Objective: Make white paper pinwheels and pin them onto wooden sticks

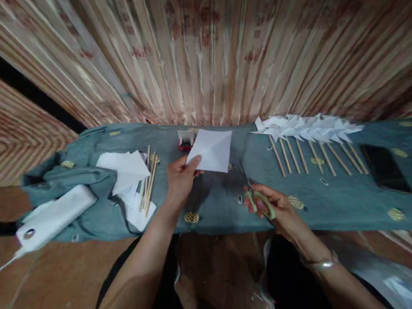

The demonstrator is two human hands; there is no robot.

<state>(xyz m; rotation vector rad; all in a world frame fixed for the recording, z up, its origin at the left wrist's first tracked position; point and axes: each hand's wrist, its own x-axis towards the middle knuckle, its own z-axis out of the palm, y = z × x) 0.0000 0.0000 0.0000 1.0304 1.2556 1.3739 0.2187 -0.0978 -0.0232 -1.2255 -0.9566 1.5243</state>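
A square sheet of white paper (213,150) is pinched by its left edge in my left hand (182,176), thumb on top. My right hand (273,205) grips a pair of scissors (266,204) with pale green handles, fingers at the loops. Their dark blades point up and away, apart from the paper; how far the blades are parted is hard to make out. Just behind the paper stands a small red box (185,140) with its lid up and dark contents. At the right lie several white paper pinwheels (307,126) in a row on wooden sticks (302,156).
A grey-green cloth with pineapple prints (217,206) covers the narrow table. White paper sheets (123,169) and loose wooden sticks (151,185) lie left, near a white power strip (59,216) with a cord. A black phone (385,167) lies far right. Pleated curtains (198,55) hang behind.
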